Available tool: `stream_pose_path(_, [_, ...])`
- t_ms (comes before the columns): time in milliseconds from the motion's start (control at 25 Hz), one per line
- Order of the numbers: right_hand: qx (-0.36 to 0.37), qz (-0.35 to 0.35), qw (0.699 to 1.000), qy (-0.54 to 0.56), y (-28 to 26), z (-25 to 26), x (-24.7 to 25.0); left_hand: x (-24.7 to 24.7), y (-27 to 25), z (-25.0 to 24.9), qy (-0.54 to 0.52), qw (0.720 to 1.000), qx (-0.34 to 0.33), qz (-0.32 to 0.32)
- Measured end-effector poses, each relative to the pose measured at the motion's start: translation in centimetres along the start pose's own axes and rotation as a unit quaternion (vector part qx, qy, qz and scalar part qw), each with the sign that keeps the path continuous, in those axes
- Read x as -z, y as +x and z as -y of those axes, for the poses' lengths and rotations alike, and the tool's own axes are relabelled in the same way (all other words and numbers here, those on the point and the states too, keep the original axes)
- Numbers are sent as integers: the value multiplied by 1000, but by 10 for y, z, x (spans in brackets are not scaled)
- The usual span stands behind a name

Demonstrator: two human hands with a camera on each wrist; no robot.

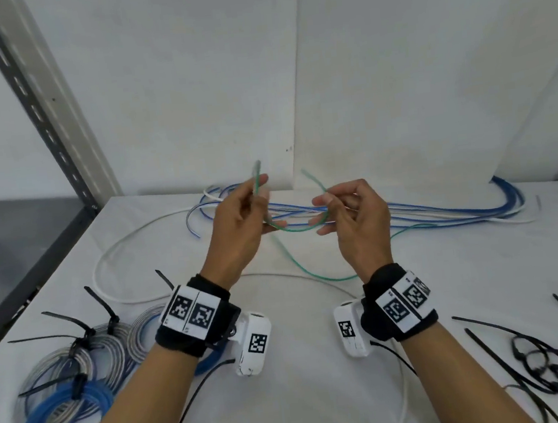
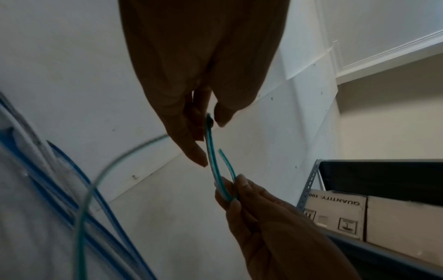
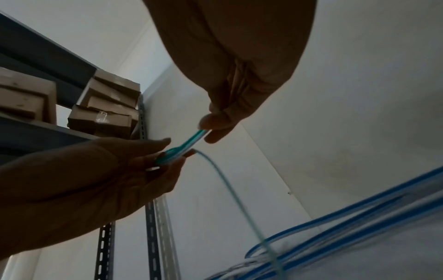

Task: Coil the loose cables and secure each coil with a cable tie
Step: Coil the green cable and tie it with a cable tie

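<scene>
Both hands are raised above the bench (image 1: 324, 396), working a green cable (image 1: 301, 228) between them. The left hand (image 1: 238, 229) pinches the cable near its free end between thumb and fingers (image 2: 191, 149), so the tip sticks up past the knuckles. The right hand (image 1: 357, 217) pinches the same cable with curled fingers (image 3: 215, 121), and a short curve of it sags between the two hands. The rest of the green cable trails down onto the bench toward the right. Behind the hands lies a loose tangle of blue and white cables (image 1: 443, 211). At the near left sit finished coils (image 1: 80, 370), each bound with black cable ties (image 1: 87, 329). Spare cable ties (image 1: 526, 354) lie at the near right.
</scene>
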State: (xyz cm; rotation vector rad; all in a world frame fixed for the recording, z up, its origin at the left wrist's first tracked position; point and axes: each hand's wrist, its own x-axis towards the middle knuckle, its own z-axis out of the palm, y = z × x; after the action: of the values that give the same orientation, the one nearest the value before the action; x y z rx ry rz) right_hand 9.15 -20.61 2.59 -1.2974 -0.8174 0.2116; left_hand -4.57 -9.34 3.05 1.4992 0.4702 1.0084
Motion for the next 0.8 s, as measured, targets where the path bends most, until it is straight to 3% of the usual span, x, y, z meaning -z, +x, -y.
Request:
stream_pose_path(160, [95,66,986,-118,1,8,6,2,-5,-19,25,997,-23,70])
stream_pose_path(320, [219,127,942,-222,-1,16,12,8,-10,-27,130,980,-18,149])
stream_pose_path(520, [207,140,948,-197,-7,24,12,6,-14,-33,214,959,-19,185])
stream_pose_path(640, [251,168,912,-279,-7,19,11,10,-15,-35,256,949,-26,183])
stream_pose_path(720, [280,147,878,-360,-3,15,14,10,-16,-38,299,935,-49,184])
stream_pose_path(800, [279,147,873,-372,1,14,17,10,-17,-42,311,932,-66,176])
